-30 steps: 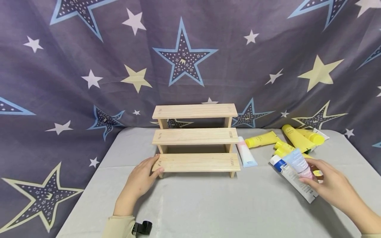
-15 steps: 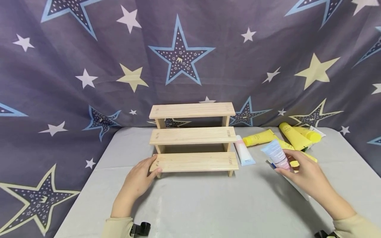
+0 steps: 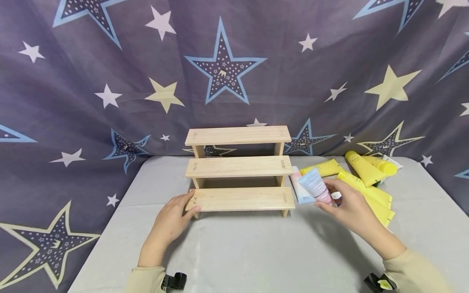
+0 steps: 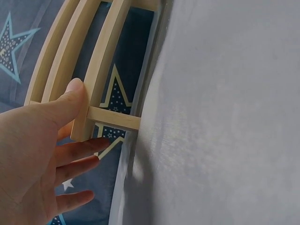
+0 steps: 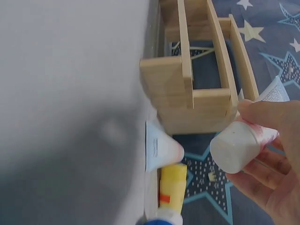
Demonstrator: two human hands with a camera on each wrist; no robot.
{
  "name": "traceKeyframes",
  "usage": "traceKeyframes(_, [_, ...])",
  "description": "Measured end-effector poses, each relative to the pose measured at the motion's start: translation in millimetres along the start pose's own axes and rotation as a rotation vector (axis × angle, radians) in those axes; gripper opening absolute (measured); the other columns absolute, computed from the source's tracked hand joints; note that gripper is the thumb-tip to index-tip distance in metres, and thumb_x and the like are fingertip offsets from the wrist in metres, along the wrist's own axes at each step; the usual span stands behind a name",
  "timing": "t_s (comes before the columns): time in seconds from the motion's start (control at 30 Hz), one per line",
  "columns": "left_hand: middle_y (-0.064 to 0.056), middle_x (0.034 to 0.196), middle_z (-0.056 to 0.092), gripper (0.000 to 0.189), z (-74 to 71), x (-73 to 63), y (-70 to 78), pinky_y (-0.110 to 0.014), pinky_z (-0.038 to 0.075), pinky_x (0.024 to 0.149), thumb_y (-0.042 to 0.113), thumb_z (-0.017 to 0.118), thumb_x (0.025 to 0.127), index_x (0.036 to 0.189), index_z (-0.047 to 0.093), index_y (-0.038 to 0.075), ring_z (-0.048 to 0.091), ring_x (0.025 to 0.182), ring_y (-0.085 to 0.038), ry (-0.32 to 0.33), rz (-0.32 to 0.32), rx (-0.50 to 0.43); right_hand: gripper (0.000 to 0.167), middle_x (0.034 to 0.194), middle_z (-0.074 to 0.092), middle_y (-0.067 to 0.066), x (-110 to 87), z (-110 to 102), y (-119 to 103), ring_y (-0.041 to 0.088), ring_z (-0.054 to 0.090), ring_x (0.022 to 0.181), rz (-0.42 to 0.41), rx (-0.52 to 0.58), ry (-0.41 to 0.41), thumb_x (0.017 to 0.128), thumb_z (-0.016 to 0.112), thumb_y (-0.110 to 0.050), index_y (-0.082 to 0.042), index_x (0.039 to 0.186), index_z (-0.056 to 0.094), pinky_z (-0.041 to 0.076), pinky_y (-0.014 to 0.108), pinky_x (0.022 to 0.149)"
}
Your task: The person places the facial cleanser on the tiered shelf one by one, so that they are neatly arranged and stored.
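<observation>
We see a dark grey-purple fabric backdrop (image 3: 293,89) hanging behind and around both sides of a surface covered in pale grey cloth (image 3: 249,252). Across the fabric we find blue-outlined stars (image 3: 227,71), cream-outlined stars (image 3: 55,242), and plain white stars (image 3: 161,22), while soft shadows darken the grey cloth.

Right-hand fingers (image 5: 255,187) partly hide the held tube (image 5: 239,143).
</observation>
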State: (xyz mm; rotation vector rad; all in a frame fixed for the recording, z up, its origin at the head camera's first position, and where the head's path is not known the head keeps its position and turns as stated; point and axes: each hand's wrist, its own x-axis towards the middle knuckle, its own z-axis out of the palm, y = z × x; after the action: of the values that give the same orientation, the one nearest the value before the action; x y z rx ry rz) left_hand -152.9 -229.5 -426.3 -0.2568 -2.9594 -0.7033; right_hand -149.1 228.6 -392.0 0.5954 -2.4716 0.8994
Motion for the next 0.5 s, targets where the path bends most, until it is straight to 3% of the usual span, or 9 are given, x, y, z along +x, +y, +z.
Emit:
traceKeyframes(0.23, [-0.022,0.14,0.053,0.063,0.3,1.0,-1.0,-0.059,0.035,0.107,0.04,0.061,0.098,0.149,0.045,0.008,0.047,0.131,-0.042,0.003,0.007,0.003,0.059,0.097,0.067,0.008,11.4,17.8,-14.6,0.016,0.062,0.085,0.014,0.074,0.002,0.067,0.09,0.002,0.001,0.119,0.063,0.058,0.026,0.064])
traceKeyframes(0.5, [-0.021,0.14,0.053,0.063,0.8,0.7,-1.0,-0.059,0.035,0.107,0.041,0.062,0.098,0.149,0.044,0.008,0.047,0.131,-0.042,0.007,0.003,0.005,0.059,0.097,0.068,0.007,25.0,33.3,-32.4,0.016,0.062,0.085,-0.01,0.111,-0.009,0.069,0.089,0.001,0.0,0.121,0.062,0.058,0.028,0.065])
